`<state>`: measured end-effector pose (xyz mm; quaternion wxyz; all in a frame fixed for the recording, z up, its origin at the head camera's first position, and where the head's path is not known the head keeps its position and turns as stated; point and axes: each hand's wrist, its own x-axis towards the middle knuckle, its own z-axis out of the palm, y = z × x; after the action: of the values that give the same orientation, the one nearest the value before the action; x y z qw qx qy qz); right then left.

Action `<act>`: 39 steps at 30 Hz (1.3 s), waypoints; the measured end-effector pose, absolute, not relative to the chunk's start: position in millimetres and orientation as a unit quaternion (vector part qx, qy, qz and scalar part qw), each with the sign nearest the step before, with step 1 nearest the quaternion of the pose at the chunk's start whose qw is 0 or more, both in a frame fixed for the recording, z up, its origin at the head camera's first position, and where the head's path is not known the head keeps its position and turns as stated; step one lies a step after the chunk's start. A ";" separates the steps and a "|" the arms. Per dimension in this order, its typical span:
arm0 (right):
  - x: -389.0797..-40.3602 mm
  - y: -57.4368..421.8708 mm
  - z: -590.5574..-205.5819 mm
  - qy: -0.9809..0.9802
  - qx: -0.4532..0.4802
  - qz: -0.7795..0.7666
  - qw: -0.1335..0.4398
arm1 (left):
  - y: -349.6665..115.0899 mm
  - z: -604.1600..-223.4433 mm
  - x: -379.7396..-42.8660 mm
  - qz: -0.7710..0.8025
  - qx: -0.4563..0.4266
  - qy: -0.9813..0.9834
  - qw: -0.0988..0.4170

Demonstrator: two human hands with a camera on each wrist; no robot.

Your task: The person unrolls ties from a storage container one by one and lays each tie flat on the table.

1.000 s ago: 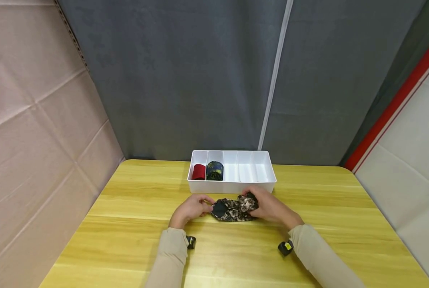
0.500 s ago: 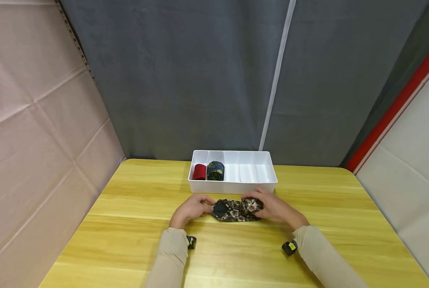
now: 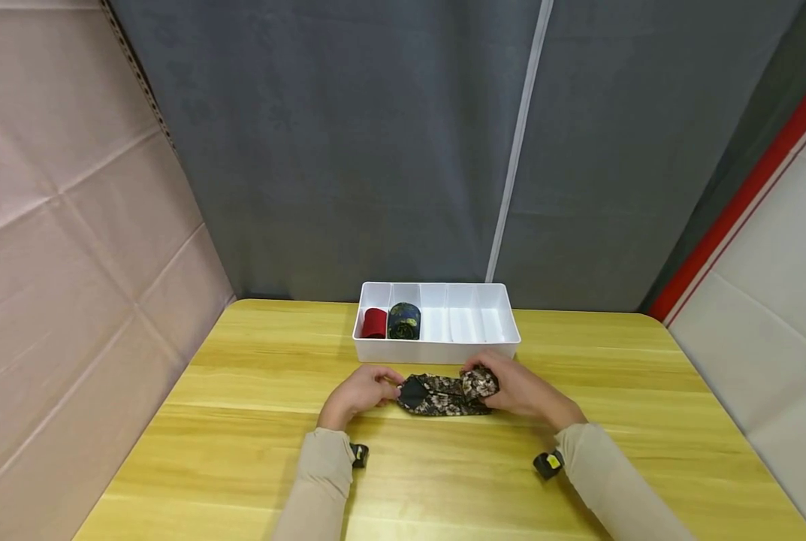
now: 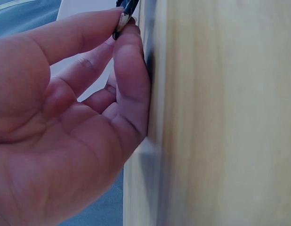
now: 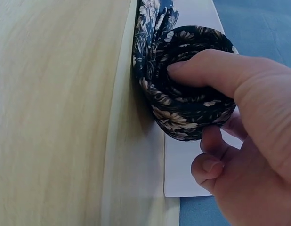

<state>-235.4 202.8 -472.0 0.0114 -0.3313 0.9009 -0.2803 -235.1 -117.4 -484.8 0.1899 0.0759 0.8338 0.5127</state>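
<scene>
A dark necktie (image 3: 443,396) with a pale floral print lies on the table, its right part rolled into a coil and its left end flat with a plain black patch. My left hand (image 3: 364,389) pinches the tip of that flat end between thumb and fingers; only a sliver of cloth shows in the left wrist view. The coil (image 5: 195,110) is gripped by my right hand (image 3: 520,387). In the right wrist view its thumb reaches into the coil's open centre, while other fingers curl against the outside.
Just behind the hands stands a white divided box (image 3: 436,352). A red rolled piece (image 3: 375,323) sits in its leftmost compartment, with a dark blue patterned roll (image 3: 404,321) in the one beside it. A grey curtain (image 3: 348,150) hangs behind the wooden table (image 3: 443,481).
My right hand and the coil have shifted slightly to the right, so more of the flat necktie shows between the hands. The left hand has stayed at the tip.
</scene>
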 end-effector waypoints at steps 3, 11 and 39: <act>-235.7 204.1 -472.0 0.899 -0.340 -0.276 0.011 | -117.8 -485.6 -235.2 0.511 0.076 0.834 0.191; -232.0 211.6 -468.5 0.900 -0.338 -0.273 0.037 | -117.7 -486.8 -236.1 0.507 0.079 0.836 0.194; -233.3 227.5 -461.5 0.912 -0.308 -0.265 0.061 | -118.0 -486.5 -235.5 0.506 0.077 0.837 0.193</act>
<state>-233.3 227.5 -461.5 0.0607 -0.3076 0.9119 -0.2649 -235.5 -118.0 -486.5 0.1927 0.0775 0.8371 0.5061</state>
